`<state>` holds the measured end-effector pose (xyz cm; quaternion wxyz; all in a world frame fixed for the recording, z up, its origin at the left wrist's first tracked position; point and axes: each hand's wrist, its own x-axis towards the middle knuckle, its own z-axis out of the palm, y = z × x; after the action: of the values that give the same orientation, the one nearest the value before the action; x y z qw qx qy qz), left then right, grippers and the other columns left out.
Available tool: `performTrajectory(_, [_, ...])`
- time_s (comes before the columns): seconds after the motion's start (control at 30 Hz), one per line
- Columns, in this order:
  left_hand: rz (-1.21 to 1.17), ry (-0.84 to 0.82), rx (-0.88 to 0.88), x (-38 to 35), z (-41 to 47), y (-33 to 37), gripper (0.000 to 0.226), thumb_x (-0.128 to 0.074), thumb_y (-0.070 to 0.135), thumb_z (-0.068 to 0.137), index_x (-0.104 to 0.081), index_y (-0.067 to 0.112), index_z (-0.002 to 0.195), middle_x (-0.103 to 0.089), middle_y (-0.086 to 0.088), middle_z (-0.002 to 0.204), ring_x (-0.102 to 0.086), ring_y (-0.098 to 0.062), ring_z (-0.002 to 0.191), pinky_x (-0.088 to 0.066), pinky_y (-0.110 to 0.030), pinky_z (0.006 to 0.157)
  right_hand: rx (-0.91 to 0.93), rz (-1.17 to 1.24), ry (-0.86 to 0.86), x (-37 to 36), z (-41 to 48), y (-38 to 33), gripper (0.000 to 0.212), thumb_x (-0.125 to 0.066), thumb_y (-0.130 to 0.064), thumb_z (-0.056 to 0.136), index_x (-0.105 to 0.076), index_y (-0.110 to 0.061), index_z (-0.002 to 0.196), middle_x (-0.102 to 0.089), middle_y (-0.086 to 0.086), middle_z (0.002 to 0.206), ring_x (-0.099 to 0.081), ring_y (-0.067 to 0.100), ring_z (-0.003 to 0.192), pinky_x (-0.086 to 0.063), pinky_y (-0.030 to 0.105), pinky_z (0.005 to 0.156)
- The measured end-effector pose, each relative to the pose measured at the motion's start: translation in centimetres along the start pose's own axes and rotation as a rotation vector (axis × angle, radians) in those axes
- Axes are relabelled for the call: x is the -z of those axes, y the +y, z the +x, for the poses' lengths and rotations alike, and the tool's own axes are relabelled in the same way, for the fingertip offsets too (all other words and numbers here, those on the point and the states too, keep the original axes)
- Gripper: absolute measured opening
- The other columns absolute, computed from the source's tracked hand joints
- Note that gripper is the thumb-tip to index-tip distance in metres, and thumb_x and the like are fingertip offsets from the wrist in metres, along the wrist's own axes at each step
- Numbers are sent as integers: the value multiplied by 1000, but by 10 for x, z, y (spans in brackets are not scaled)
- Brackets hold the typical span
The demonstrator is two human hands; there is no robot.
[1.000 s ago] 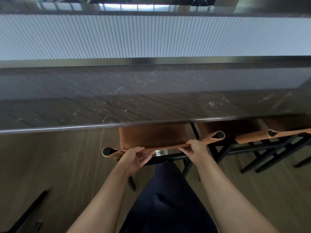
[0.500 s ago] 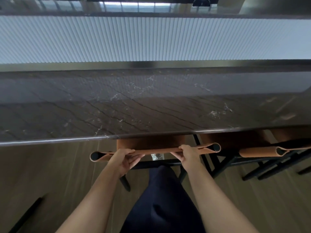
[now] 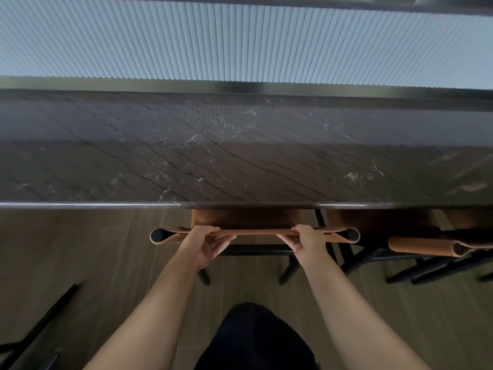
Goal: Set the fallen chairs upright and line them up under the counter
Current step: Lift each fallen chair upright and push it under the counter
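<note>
Pushed further beneath dark veined marble counter [image 3: 240, 161], tan leather black-framed chair [image 3: 256, 232] stands upright. Left hand [image 3: 205, 245] and right hand [image 3: 306, 243] grip its backrest. Matching chair [image 3: 421, 244] already tucked under counter alongside. Black frame [image 3: 48, 313] well short of counter probably left to raise.

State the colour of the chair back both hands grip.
The chair back is plain tan-brown; the head view, the only one, shows it.

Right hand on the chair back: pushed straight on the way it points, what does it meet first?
Probably the counter's front edge, just beyond the chair back that the right hand grips; whether the hand would pass beneath it is unclear.
</note>
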<state>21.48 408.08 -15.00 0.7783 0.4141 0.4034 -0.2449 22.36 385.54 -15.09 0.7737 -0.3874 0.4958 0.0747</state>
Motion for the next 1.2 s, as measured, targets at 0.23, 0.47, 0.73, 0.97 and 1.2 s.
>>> performTrajectory(0.23, [-23, 24, 7, -5, -3, -3, 19, -44, 0, 95, -53, -5, 111, -70, -23, 92, -73, -29, 68, -59, -28, 52, -17, 60, -10, 4, -3, -5, 44, -46, 15, 91, -45, -3, 132, -50, 27, 124, -61, 37, 88, -57, 47, 51])
performTrajectory(0.47, [-22, 21, 47, -7, -6, -4, 10, -44, -1, 94, -54, -1, 97, -72, -20, 77, -73, -29, 67, -58, -30, 51, -38, 17, -13, 8, -2, -8, 36, -49, 12, 93, -48, -2, 127, -57, 23, 105, -64, 35, 85, -58, 46, 53])
performTrajectory(0.73, [-125, 50, -15, -14, -14, -9, 21, -48, -2, 94, -50, -3, 115, -65, -25, 96, -68, -37, 80, -58, -33, 49, -78, 13, -29, 9, -4, -10, 40, -50, 12, 92, -49, -2, 129, -59, 26, 117, -64, 38, 85, -57, 43, 43])
performTrajectory(0.97, [-227, 55, -93, -19, -40, -16, 39, -59, 11, 93, -49, -1, 129, -61, -27, 120, -66, -39, 100, -61, -41, 62, -121, -66, -137, 16, -25, -15, 19, -60, -4, 93, -55, -4, 111, -63, 21, 113, -66, 32, 91, -58, 42, 61])
performTrajectory(1.2, [-156, 115, -301, -21, -84, -38, 45, -55, 14, 94, -46, -1, 135, -61, -21, 126, -65, -28, 103, -54, -37, 87, -213, -185, -360, 30, -65, -15, 21, -52, -19, 99, -55, -2, 111, -68, 22, 112, -68, 35, 100, -54, 45, 73])
